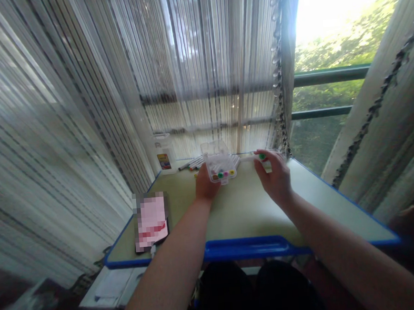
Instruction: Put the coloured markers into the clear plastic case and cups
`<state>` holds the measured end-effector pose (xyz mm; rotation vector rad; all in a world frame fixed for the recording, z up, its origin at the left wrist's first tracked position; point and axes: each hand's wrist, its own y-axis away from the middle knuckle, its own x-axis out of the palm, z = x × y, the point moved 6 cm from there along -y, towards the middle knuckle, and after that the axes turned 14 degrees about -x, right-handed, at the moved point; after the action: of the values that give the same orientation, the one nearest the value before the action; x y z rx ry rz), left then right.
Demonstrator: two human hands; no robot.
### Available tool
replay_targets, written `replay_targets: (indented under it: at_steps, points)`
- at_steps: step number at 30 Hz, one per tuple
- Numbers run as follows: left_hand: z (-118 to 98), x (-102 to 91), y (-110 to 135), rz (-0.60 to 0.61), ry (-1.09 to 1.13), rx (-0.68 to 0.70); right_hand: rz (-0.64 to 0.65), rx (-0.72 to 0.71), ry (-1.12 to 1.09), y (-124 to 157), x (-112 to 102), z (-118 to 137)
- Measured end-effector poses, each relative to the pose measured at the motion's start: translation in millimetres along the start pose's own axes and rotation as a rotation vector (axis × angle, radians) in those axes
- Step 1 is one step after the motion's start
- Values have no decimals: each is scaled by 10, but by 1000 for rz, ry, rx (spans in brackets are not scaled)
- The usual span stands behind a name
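The clear plastic box [226,178] is located above the far half of the table, near the middle of its width. Its lid [214,148] stands open on the far side. A row of markers [225,174] is seated inside; the ends facing me are brown, green, pink and yellow. I cannot tell how many more lie behind this row.

My left hand [206,182] is closed on the box from its left side, with the fingers largely hidden behind and below it. My right hand [274,171] is to the right of the box and apart from it. Thumb and fingers are closed on a single marker [262,157] at its green end; the pale barrel points left, toward the box. I cannot tell whether its far end touches anything.

Several loose markers [196,162] lie on the table just beyond my left hand, to the left of the box. A white bottle [165,153] with a printed label stands upright at the far left corner. A tablet [151,221], its screen blurred out, lies near the left edge, with a white cable [153,249] at its near end. The table [250,209] has a pale top and a blue border; a blue trough [246,248] is set into the near edge. Striped curtains [202,55] hang behind, and a window [331,88] shows greenery at right.
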<state>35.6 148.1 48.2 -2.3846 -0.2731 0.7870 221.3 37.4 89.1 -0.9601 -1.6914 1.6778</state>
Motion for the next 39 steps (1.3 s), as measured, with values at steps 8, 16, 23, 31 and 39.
replay_targets:
  at_steps: [8, 16, 23, 31, 39]
  points:
    - [39, -21, 7, -4, 8, -34, -110, -34, -134, -81, -146, 119]
    - [23, -39, -11, -23, -46, -30, -209, -18, -247, -151, -297, 110]
    - [44, -21, -25, -34, -51, -25, -229, 245, -348, -136, -249, 28]
    - [32, -16, -38, -43, -79, 10, -204, 534, -550, -20, -71, -474]
    - [26, -37, -32, -36, -78, 5, 93, 511, -679, 108, 300, -368]
